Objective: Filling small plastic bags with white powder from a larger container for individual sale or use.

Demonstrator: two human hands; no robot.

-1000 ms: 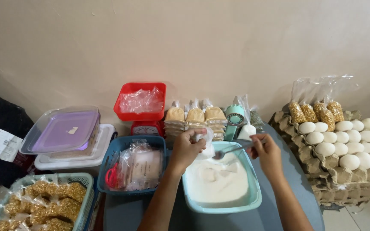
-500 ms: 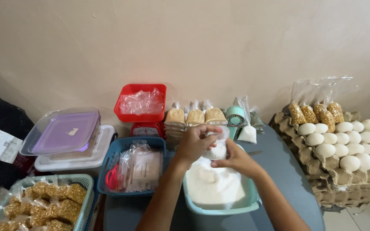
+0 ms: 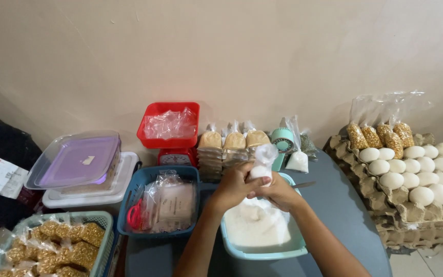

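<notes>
Now both hands' fingers wrap the small plastic bag.

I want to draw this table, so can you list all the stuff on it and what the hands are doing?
Small plastic bag: one, clear, white powder inside, held above the tub.
Tub: one, pale blue, white powder, table middle.
Spoon: one, metal, on tub's right rim.
Kitchen scale: one, red, back centre.
Blue basket: one, packets inside, left of tub.
Eggs: many, white, cardboard trays, right.
Lidded containers: two, stacked, left.
Left hand: grips the bag.
Right hand: also on the bag.
</notes>
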